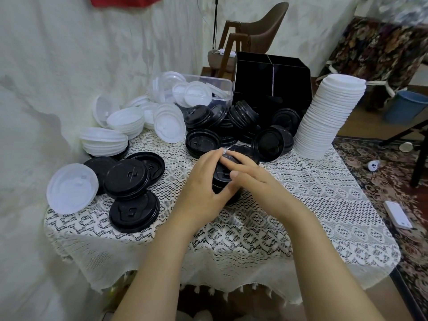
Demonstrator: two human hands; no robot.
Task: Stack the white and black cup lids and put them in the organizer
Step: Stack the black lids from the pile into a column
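A round table draped in white openwork lace cloth [301,205] fills your view. At its far edge stands a glossy black box-shaped organizer [273,72], open at the top and split by thin partitions. Just right of it rises a tall ribbed column of white plastic cup lids [324,119], domes up, leaning rightward as it climbs. Left of the organizer sits a clear plastic rectangular tub [222,86] holding translucent white lids, with more white lids [125,121] heaped beside it. Matte black round lids [126,179] lie loose at the left and the centre back. At the table's centre sits a short stack of black lids [223,172], axis upright, domes up. Your left hand [203,181] curls round its left side; your right hand [250,174] lies over the top, thumb pressing the near rim.
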